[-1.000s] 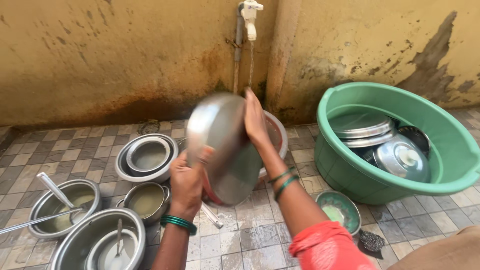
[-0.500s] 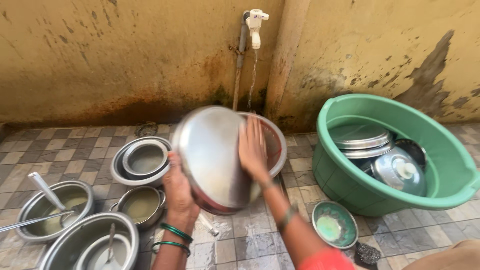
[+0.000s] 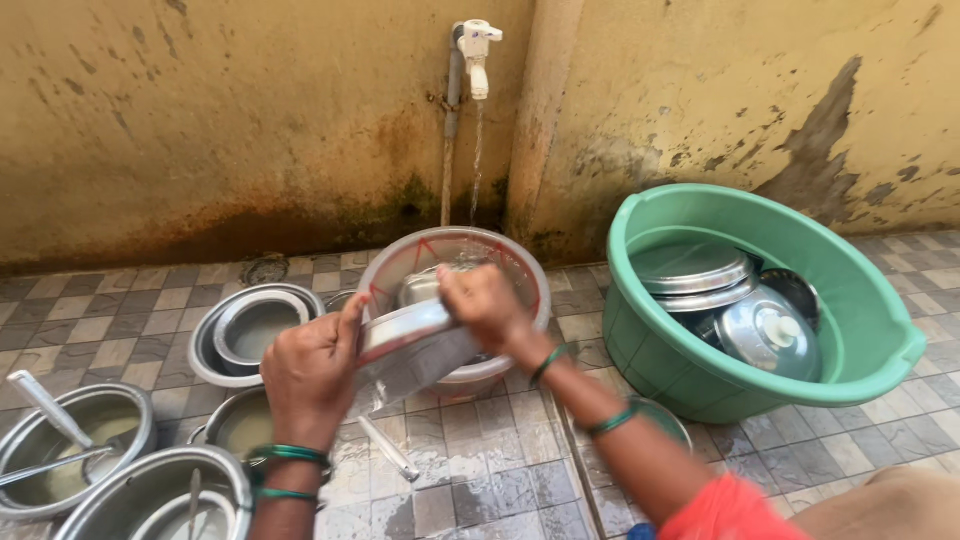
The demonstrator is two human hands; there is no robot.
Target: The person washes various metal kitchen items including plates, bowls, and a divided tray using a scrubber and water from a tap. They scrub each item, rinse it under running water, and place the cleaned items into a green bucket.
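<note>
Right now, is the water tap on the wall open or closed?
Open. A thin stream of water falls from the white tap into the basin below it.

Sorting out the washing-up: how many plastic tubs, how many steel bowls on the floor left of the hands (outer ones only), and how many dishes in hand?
Plastic tubs: 2, the green tub and the clear basin
Steel bowls: 4
Dish held by left hand and right hand: 1
Total: 7
</note>
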